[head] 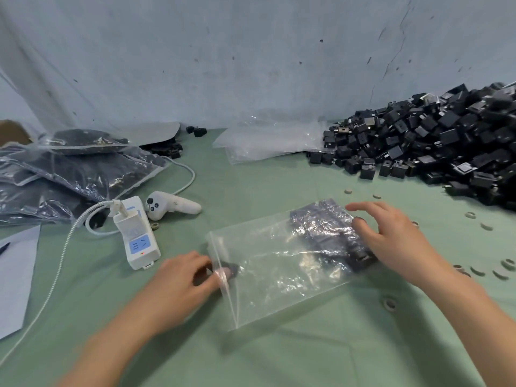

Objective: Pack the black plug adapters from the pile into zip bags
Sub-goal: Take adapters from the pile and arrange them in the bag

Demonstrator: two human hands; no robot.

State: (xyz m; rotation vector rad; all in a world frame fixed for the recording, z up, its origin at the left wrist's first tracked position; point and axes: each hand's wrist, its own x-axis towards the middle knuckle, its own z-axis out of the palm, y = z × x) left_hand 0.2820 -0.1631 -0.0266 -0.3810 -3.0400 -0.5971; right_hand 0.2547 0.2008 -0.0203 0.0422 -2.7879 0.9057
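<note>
limp and slippery, the zip bag (279, 277) looks best held at its stiff mouth, where the left hand (178, 277) pinches it, while the flat right hand (399, 247) presses the hard adapters (321, 227) inside.

A zip bag (279, 269) lies mid-counter (279, 358), plug adapters (321, 236) in its right end. The left hand (181, 277) is at its left edge, the right hand (391, 241) on its right end. The pile (432, 152) lies behind, far right; empty bags (268, 143) lie left of it, filled bags (69, 169) far left.
</note>
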